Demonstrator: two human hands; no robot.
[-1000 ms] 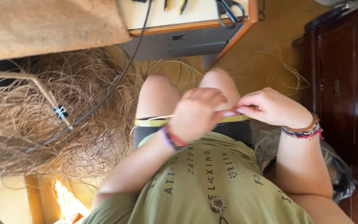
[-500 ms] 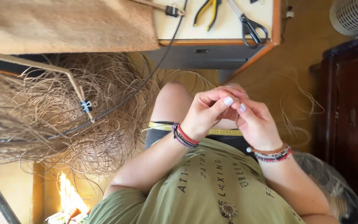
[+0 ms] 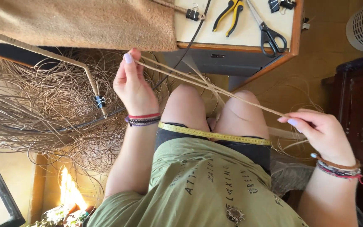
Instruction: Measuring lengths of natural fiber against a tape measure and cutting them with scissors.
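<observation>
Scissors, yellow pliers on table; measuring tape across lap.

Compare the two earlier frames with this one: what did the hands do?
The left hand and right hand, earlier close together above the knees, have spread apart, drawing the straw strands taut between them. The yellow measuring tape stays across the lap.

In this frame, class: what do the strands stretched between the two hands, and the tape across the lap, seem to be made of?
Strands: probably raffia or straw-like plant fibre, matte tan, thin, matching the tangled heap.
Tape: looks like flexible vinyl or coated cloth, yellow with tick marks, draping over the thighs.
</observation>
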